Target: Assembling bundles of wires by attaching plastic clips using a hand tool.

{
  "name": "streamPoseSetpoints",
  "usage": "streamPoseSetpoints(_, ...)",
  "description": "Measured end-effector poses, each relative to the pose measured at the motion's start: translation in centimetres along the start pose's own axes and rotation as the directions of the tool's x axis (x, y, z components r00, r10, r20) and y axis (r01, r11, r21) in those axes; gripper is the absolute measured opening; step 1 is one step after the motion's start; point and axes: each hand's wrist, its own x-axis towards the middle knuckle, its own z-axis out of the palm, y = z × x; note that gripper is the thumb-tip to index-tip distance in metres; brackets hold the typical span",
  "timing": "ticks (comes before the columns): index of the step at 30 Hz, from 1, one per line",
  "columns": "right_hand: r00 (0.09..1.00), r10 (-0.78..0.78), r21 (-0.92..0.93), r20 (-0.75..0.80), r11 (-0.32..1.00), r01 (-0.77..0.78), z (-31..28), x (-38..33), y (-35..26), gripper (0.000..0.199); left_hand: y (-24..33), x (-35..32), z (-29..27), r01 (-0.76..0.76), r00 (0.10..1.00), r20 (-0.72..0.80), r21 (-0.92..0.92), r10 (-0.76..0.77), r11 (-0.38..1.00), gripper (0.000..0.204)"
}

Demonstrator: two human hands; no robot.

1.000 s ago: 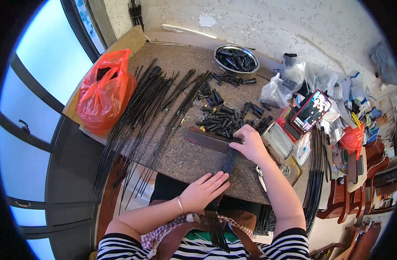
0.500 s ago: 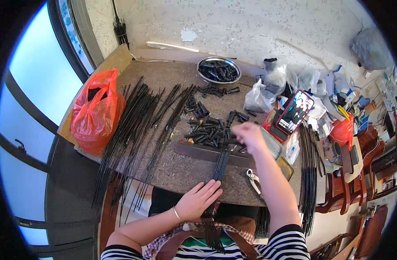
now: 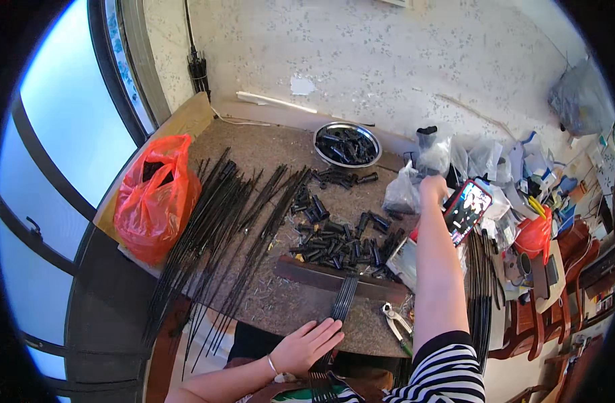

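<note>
My left hand lies over a bundle of thin black rods at the table's front edge. Its fingers stretch across the bundle and hold it; the thumb is hidden. The far ends of the rods rest over a dark metal bar. Just beyond the bar is a pile of short black tubular parts. My right hand reaches far forward, beside a phone with a lit screen and next to a clear plastic bag. Most of its fingers are hidden.
More black rods lie in bunches on the left beside a red plastic bag. A metal bowl of black parts stands at the back. Pliers rest near the front edge. Another rod bundle is on the right.
My right hand has gone from above the black parts to farther forward, beside the phone and bags. My left hand stays on the rods. The view has tipped upward.
</note>
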Motion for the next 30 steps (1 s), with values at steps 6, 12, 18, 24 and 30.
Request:
streamPoseSetpoints(6, 0.958, 0.118, -0.182, 0.261, 0.981, -0.071, 1.1, 1.1, 1.2, 0.015, -0.1, 0.3, -0.3, -0.02, 1.0, -0.013, 0.006, 0.02, 1.0, 0.041)
streamPoseSetpoints(12, 0.88, -0.452, 0.052, 0.144, 0.892, 0.449, -5.2, -5.0, 0.2, 0.015, 0.3, -1.2, -0.4, -0.004, 0.999, 0.051, 0.06, 0.001, 0.998, 0.059)
streamPoseSetpoints(18, 0.61, -0.577, 0.082, 0.542, 0.76, 0.645, -9.6, -13.1, 7.4, 0.016, 1.3, -1.9, 0.1, -0.037, 0.997, 0.075, 0.063, 0.032, 0.997, 0.069)
streamPoseSetpoints(24, 0.72, -0.52, 0.048, 0.459, 0.824, 0.564, -9.2, -14.3, 9.7, 0.012, 2.1, -1.6, 0.8, -0.044, 0.998, 0.056, 0.103, 0.038, 0.994, 0.072)
streamPoseSetpoints(30, 0.763, -0.587, 0.355, 0.268, 0.797, 0.488, -8.7, -15.4, 8.8, 0.007, 2.2, -0.7, 1.4, 0.007, 0.997, 0.072, 0.019, -0.008, 1.0, 0.071)
